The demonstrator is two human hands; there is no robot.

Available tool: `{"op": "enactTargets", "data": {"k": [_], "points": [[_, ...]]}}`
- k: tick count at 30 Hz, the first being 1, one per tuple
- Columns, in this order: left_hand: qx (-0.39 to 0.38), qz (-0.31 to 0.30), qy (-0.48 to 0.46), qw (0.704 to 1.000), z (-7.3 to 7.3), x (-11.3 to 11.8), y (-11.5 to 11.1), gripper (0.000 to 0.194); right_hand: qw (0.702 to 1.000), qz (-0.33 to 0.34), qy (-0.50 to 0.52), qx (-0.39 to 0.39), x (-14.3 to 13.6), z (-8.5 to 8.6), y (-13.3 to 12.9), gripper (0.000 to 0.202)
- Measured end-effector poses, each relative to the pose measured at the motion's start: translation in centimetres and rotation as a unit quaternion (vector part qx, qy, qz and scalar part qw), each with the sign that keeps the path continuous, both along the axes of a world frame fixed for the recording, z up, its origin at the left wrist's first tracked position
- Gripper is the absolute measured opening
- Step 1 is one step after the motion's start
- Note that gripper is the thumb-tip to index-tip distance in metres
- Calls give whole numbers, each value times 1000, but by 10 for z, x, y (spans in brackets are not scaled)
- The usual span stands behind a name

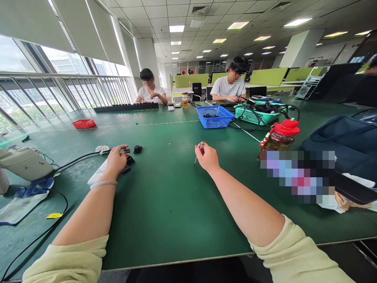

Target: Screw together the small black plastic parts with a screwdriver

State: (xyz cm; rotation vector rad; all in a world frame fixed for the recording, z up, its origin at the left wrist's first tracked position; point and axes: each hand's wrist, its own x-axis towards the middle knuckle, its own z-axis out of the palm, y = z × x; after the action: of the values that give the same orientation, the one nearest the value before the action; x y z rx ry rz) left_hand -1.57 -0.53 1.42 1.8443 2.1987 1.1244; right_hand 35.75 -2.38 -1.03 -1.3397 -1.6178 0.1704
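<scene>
My right hand is closed around a small screwdriver, its thin metal shaft pointing down toward the green table. On the left, my left hand has its fingers bent over small dark parts, and what it grips, if anything, is too small to make out. A black cable runs from the left up to this hand. Under and beside the wrist lies a white flat object. One more small black part rests just right of my left fingers.
Farther back are a red tray, a blue basket and a green basket with cables. A red-lidded bottle and dark bag stand right. A white device is left. Two people sit across the table.
</scene>
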Motion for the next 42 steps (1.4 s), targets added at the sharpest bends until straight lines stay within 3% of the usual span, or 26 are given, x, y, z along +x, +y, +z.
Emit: {"op": "enactTargets", "data": {"k": [6,11,19,29,42], "points": [[-15,20,-25,999,0,0,-1,33,1000,8,4,7,0,-2,1,29],[-32,36,61,997,-3,-6,2,29,1000,8,5,9,0,-2,0,29],[-85,1,197,977,-5,-9,1,38,1000,8,7,-5,0,0,0,28],[-127,9,286,950,3,-2,-4,41,1000,2,8,-1,0,-2,1,30],[-156,-9,336,929,6,0,-5,40,1000,1,0,-1,1,-2,2,28]]}}
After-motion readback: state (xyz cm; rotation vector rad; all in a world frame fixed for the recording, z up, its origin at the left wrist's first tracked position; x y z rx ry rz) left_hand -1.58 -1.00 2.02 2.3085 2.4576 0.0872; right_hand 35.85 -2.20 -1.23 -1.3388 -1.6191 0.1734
